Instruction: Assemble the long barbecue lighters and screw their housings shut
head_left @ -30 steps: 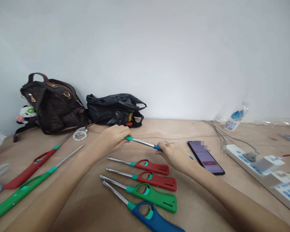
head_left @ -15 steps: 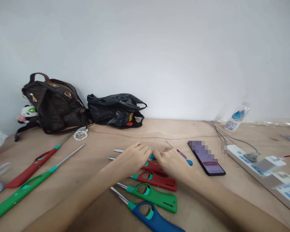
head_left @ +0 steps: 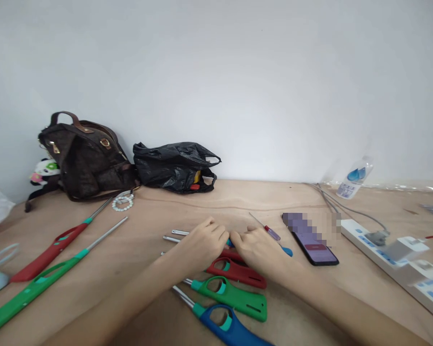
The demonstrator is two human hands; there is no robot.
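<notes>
Close together at the middle of the table, my left hand [head_left: 210, 242] and my right hand [head_left: 255, 244] are both closed around a blue long-necked lighter [head_left: 287, 251]. Its blue end sticks out past my right hand, and a bit of blue and teal shows between the hands; the rest is covered. Below them lie a red lighter [head_left: 243, 276], a green lighter [head_left: 240, 299] and a blue lighter [head_left: 234, 329] in a row. Another red lighter is partly hidden under my hands. Metal tubes [head_left: 179, 232] show left of my left hand. A small screwdriver [head_left: 272, 233] lies just beyond my right hand.
At left lie a longer red lighter [head_left: 52, 254] and green lighter [head_left: 29, 290], near a bead bracelet [head_left: 122, 203]. A dark backpack [head_left: 90, 163] and black plastic bag [head_left: 169, 166] stand by the wall. At right are a phone [head_left: 310, 240], power strip [head_left: 378, 254] and bottle [head_left: 354, 179].
The view has shifted slightly. My hands stay closed on the blue lighter, whose end sits a little lower and further right. More of the screwdriver handle shows beyond my right hand.
</notes>
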